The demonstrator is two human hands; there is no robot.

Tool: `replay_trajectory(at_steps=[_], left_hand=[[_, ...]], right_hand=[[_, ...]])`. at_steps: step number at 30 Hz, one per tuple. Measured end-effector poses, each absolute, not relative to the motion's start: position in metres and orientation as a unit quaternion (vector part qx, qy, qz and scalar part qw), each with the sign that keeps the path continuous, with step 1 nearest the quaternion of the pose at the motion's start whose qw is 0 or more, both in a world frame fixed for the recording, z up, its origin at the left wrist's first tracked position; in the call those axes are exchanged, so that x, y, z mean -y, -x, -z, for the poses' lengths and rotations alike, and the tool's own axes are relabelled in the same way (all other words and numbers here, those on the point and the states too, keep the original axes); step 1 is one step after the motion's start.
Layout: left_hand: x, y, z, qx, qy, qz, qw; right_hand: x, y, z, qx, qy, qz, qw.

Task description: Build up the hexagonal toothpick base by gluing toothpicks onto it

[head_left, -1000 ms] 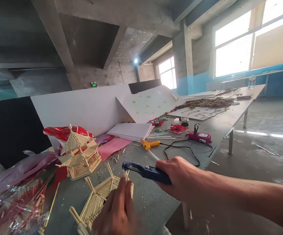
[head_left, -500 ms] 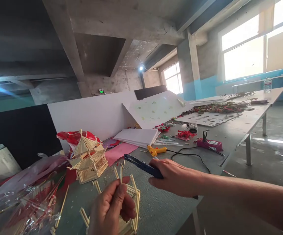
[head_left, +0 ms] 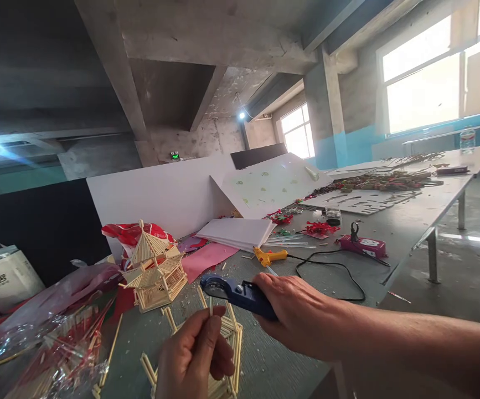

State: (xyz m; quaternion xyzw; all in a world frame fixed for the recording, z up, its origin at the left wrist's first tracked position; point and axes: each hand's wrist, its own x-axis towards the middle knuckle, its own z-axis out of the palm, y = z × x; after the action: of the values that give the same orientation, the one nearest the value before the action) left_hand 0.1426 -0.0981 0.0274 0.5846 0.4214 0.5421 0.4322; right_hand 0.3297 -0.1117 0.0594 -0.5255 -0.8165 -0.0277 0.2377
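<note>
Above the desk (head_left: 281, 360), the left hand (head_left: 198, 354) is pinching a short stick (head_left: 211, 307) between thumb and fingers — it is standing nearly upright. The right hand's (head_left: 287, 310) fingers are gripping a blue cutter (head_left: 246, 296), its head pointing left, over the stick's tip; contact is unclear. A white bag (head_left: 9, 266) is showing "古" — other characters are blurring.

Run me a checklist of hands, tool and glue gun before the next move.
1. Stick pinched in left hand: ok.
2. Blue hand tool gripped in right hand: ok.
3. Stick set between the tool's jaws: cannot tell.
4. Left hand well away from the tool: not ok, close beneath its head.
5. Yellow glue gun out of both hands: ok, on the table.
</note>
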Motion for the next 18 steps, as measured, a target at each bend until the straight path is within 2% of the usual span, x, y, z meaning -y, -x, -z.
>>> replay_trajectory(at_steps=[6,18], left_hand=[[0.1021,-0.1416,-0.0278,-0.430,-0.615,-0.552,0.363],[0.1039,-0.1429,-0.0280,-0.441,-0.620,-0.565,0.320]], right_hand=[[0.1108,-0.3296,-0.0572,0.812,0.531,0.036,0.242],[0.1132,-0.3268,-0.0603,0.819,0.523,0.016,0.235]])
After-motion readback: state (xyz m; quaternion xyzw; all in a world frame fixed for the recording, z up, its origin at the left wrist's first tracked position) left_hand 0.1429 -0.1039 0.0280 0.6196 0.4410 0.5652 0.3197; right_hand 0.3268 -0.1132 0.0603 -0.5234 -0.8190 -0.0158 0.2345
